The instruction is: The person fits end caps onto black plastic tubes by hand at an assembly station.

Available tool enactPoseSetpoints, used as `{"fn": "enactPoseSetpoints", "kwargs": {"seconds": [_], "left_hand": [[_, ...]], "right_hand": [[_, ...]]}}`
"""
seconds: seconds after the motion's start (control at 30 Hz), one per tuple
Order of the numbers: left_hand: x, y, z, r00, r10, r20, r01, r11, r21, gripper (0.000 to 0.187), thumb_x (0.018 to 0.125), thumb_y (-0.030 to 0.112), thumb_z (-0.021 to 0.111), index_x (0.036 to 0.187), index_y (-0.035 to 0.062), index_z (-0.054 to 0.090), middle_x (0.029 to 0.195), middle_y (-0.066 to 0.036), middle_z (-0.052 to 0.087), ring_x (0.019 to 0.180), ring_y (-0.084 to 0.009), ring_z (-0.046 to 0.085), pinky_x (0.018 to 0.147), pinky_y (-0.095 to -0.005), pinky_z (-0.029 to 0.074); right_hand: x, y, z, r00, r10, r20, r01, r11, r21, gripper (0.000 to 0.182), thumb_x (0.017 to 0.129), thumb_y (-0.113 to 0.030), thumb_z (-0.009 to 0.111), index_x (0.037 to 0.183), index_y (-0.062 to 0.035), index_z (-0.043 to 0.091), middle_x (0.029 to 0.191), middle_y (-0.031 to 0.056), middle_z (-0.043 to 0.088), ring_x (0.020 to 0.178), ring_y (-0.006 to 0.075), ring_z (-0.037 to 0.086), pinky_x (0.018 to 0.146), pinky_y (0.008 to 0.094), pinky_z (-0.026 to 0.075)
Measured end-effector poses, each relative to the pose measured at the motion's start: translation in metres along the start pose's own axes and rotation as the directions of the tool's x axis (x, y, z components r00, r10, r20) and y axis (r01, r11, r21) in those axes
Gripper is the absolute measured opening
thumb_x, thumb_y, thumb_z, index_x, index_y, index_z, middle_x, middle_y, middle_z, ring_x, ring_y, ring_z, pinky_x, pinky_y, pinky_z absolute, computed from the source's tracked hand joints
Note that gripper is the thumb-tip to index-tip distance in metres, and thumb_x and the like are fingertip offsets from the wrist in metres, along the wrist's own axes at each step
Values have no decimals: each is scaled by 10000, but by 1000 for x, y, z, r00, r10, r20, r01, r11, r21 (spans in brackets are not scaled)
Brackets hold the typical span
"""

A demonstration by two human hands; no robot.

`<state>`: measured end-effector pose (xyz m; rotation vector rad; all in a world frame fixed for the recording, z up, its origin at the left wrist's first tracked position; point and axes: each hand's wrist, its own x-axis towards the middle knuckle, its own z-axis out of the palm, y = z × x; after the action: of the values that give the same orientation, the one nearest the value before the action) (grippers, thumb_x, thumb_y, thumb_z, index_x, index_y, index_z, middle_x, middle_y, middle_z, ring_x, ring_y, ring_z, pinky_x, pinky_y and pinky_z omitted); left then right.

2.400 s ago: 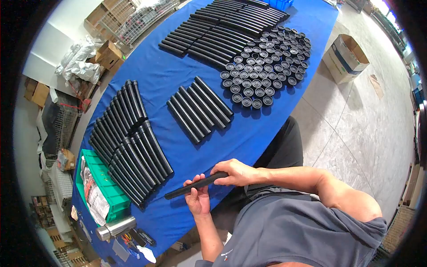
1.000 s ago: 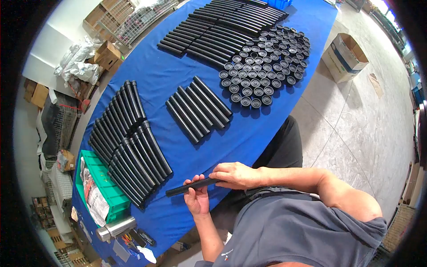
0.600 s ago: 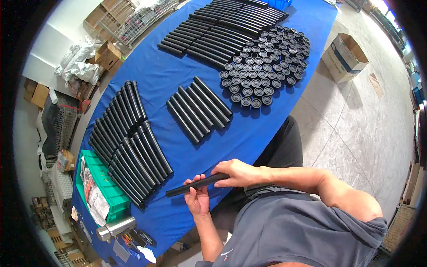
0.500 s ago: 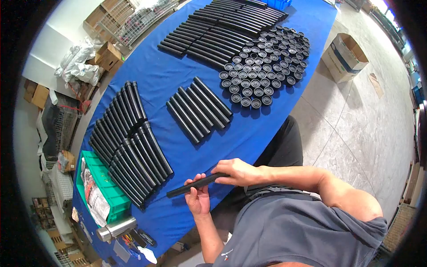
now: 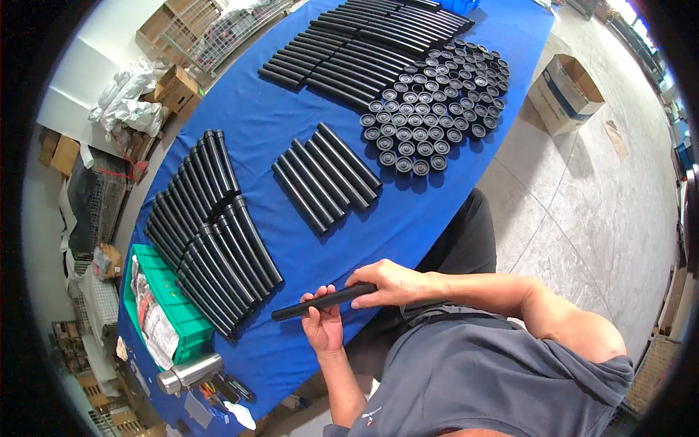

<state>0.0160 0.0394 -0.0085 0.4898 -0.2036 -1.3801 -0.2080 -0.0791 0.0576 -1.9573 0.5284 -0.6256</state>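
While both hands hold it up over the near edge of the blue cloth [image 5: 415, 226], the black tube [image 5: 324, 303] is lifted off the table, lying slantwise in front of the torso, one end pointing left and the other by the right hand [image 5: 393, 282]. Left hand [image 5: 325, 331] pinches the tube around its middle, thumb on the near side, fingers curled on the far side. Right hand closes on the right end, fingers over the top, thumb below; palm hides that tip, so cannot tell whether anything is fitted there. Both hands are occupied, and the tube is apart from every laid-out group.

Just beyond, a small set of loose tubes [image 5: 350, 155] lies side by side. To the left, two overlapping rows of collared tubes [image 5: 258, 242] fan out, next to a green crate [image 5: 193, 333] with printed sheets or bags inside, contents unclear. A metal cylinder [image 5: 191, 373] is beside the crate. Farther off, round black discs [image 5: 421, 148] cluster near the right edge, touching or close to long rows of tubes [image 5: 349, 69]. An open cardboard box [image 5: 557, 102] stands on the floor.
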Motion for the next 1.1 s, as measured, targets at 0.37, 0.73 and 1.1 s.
{"fn": "enactPoseSetpoints", "kwargs": {"seconds": [0.37,0.73,1.1], "left_hand": [[2,-1,6,1000,-5,-10,6,998,65,315,975,85,689,1266,37,580,1340,-270,626,1306,-406,586,1119,-540,501],[4,-1,4,1000,-6,0,6,1000,6,314,979,76,679,1273,32,576,1347,-272,622,1312,-409,580,1122,-543,496],[4,-1,4,1000,-4,-1,4,1000,19,304,983,73,671,1268,29,575,1350,-277,616,1318,-420,572,1126,-549,490]], "right_hand": [[2,18,2,994,102,43,-105,992,75,395,909,-189,754,1221,10,616,1058,193,669,954,378,688,793,448,569],[4,7,-1,1000,15,17,-13,997,-76,432,887,-199,779,1228,17,626,1024,187,663,932,299,698,703,375,594],[1,15,5,932,-349,-94,306,902,-305,457,930,-279,759,1228,43,630,993,213,674,909,305,698,700,365,581]]}}
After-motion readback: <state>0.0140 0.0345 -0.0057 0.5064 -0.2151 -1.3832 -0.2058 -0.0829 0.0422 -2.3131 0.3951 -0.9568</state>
